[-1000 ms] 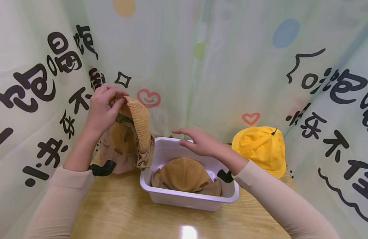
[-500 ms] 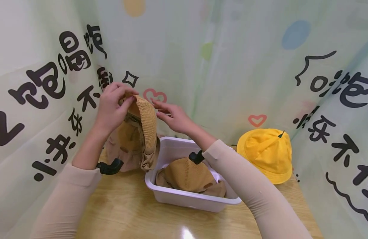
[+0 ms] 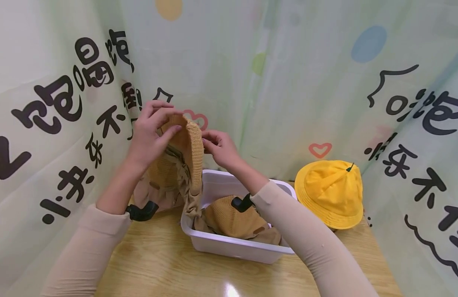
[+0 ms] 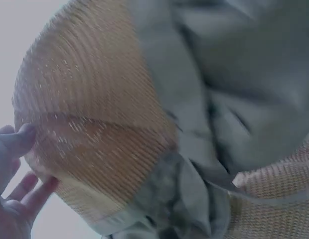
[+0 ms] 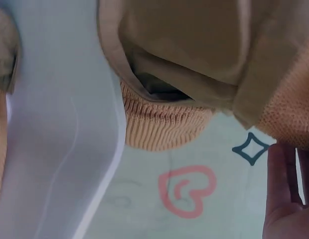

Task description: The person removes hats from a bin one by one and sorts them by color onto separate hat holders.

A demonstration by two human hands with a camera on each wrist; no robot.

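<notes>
A tan knit sun hat with a gathered khaki brim hangs on edge over the left end of the white bin. My left hand holds its crown from the left, thumb and fingers apart. On the right side, the curled fingers of my right hand pinch the knit near the top. The left wrist view shows the ribbed crown with the left hand at its edge. Fingertips of the right hand meet the knit in the right wrist view. Another tan hat lies inside the bin.
Behind my left hand, a similar tan hat rests on the wooden table, partly hidden. A yellow bucket hat sits right of the bin. Printed curtains hang close around the back and both sides.
My right hand has moved left from above the bin to the held hat and now pinches it. The left hand has shifted right with the hat, its thumb and fingers spreading wider.
</notes>
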